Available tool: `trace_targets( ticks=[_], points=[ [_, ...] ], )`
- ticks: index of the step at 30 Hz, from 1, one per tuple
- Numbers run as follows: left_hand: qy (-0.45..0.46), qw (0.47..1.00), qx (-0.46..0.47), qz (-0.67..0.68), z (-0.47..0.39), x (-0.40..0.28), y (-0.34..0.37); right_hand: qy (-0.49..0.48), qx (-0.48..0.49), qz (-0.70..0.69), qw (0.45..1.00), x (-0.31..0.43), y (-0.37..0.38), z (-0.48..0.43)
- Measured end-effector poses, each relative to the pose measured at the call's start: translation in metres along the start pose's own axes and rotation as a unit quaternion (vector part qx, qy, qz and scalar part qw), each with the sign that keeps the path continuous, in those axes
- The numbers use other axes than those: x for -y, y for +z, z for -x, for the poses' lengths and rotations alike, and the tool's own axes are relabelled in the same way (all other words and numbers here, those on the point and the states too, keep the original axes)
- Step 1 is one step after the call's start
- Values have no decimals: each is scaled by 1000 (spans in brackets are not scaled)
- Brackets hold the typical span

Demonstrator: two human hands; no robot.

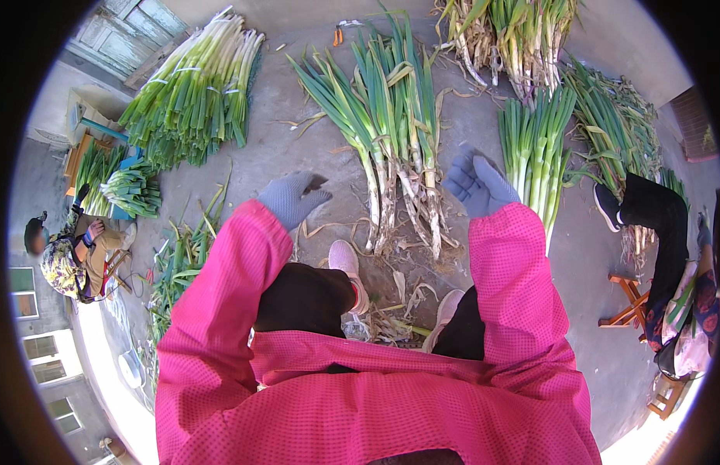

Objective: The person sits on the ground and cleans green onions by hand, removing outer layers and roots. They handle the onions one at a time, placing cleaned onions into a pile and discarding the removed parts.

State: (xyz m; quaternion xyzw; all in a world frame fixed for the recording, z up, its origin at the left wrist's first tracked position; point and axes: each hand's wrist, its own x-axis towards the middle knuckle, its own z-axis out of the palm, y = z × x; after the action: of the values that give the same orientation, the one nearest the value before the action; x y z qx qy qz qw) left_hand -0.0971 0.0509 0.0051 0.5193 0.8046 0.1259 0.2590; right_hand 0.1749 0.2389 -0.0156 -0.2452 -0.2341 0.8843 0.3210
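My left hand (293, 199), in a grey-blue knitted glove with dark fingertips, hovers above the concrete floor. It holds nothing, its thumb apart from its fingers. On the other side, my right hand (479, 183) wears a matching glove, palm turned up and fingers apart, also holding nothing. Between them lies a loose pile of untrimmed long green onions (389, 133), leaves pointing away from me and dirty roots near my feet. A cleaned bunch of green onions (531, 151) lies just beyond my right hand, its white ends towards me and partly behind my sleeve.
Stacked, tied green onions (188, 93) lie far left. Dry-leaved onions (522, 40) rest at the back right, near orange-handled cutters (338, 36). Leaf waste (182, 267) lies at left. One person (75, 256) sits left; another person's leg (656, 215) and a wooden folding stool (624, 302) are right.
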Motion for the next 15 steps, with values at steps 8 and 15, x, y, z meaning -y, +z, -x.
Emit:
trace_targets(
  ticks=[8, 15],
  points=[
    [-234, 972, -10, 33, -195, 105, 160, 3, -48, -7, 999, 12, -42, -8],
    [-328, 930, 29, 166, -162, 133, 341, 58, -108, 0, 992, 24, -47, 2]
  ],
)
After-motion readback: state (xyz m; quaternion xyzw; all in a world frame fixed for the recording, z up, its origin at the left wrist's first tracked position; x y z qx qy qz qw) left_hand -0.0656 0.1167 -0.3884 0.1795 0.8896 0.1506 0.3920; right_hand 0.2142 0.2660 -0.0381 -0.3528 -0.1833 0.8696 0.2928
